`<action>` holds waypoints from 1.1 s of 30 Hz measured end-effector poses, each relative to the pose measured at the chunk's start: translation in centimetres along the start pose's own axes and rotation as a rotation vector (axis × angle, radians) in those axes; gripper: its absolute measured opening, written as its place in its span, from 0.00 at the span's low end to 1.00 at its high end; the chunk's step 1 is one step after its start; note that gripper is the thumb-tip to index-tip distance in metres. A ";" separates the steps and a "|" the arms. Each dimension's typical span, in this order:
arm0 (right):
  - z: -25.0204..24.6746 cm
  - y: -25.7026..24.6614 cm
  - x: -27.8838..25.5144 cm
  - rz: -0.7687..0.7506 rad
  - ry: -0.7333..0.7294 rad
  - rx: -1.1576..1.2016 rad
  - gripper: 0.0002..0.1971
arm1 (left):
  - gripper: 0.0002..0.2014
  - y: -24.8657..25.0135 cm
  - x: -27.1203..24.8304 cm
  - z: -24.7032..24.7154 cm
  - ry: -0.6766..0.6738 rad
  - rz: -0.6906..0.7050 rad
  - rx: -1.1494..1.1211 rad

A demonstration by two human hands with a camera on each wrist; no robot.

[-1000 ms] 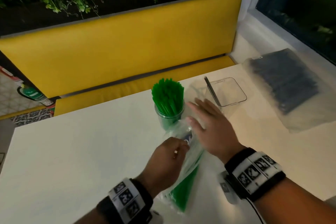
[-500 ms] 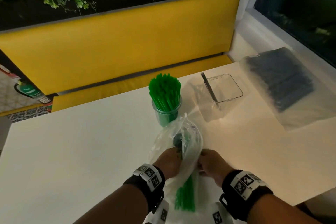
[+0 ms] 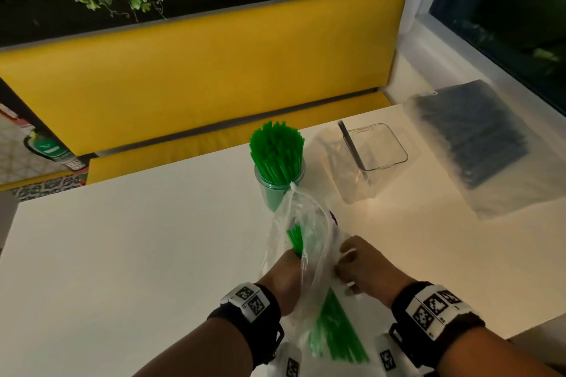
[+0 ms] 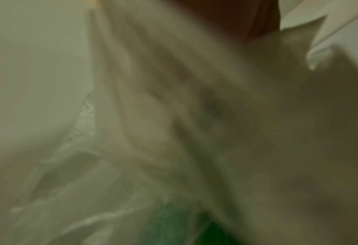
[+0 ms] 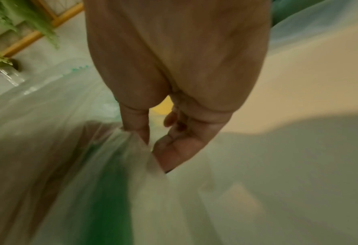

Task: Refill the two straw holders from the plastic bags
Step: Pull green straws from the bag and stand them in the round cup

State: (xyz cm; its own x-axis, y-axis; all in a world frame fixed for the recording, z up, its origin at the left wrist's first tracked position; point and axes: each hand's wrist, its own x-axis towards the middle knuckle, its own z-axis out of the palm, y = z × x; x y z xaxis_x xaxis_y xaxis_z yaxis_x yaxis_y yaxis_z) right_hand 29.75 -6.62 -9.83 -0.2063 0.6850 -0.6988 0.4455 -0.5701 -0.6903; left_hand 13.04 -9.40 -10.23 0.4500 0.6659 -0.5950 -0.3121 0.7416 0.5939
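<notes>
A round clear holder [image 3: 269, 190], packed full of green straws [image 3: 276, 150], stands mid-table. To its right is a square clear holder [image 3: 378, 147] with one black straw [image 3: 352, 145] leaning in it. Near the front edge both hands hold a clear plastic bag [image 3: 309, 217] of green straws [image 3: 337, 333]. My left hand [image 3: 284, 269] grips the straw bundle, whose tips stick up just above the fist. My right hand [image 3: 346, 257] pinches the bag film; the right wrist view shows thumb and forefinger [image 5: 151, 147] closed on it. The left wrist view shows only blurred plastic [image 4: 132, 132].
A large clear bag of black straws [image 3: 477, 144] lies at the table's right end by the window. The white table [image 3: 122, 254] has a yellow bench [image 3: 199, 70] behind it. The table's front edge runs just under my right wrist.
One second ago my right hand was open and reaching over the bag. It has since come back and pinched the film, and green straw tips now stick up above my left fist.
</notes>
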 end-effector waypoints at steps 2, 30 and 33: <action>-0.4 -0.2 -0.2 -0.037 0.036 0.065 0.22 | 0.20 -0.1 -0.2 -0.5 0.124 0.017 0.069; -3.3 -9.1 -2.8 -0.333 0.503 -0.991 0.10 | 0.13 17.7 -9.9 2.6 0.510 1.043 0.516; -0.5 -11.6 -1.6 -0.616 0.467 -0.910 0.12 | 0.18 18.7 -8.4 2.6 0.544 1.098 0.450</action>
State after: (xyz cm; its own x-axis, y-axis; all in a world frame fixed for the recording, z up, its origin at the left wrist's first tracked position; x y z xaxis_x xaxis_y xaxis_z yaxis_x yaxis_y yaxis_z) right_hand 25.37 -0.85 -0.64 -0.3488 0.9367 -0.0304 0.8753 0.3140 -0.3678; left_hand 5.58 -1.38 7.30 -0.2865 0.9287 0.2353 0.0558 -0.2290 0.9718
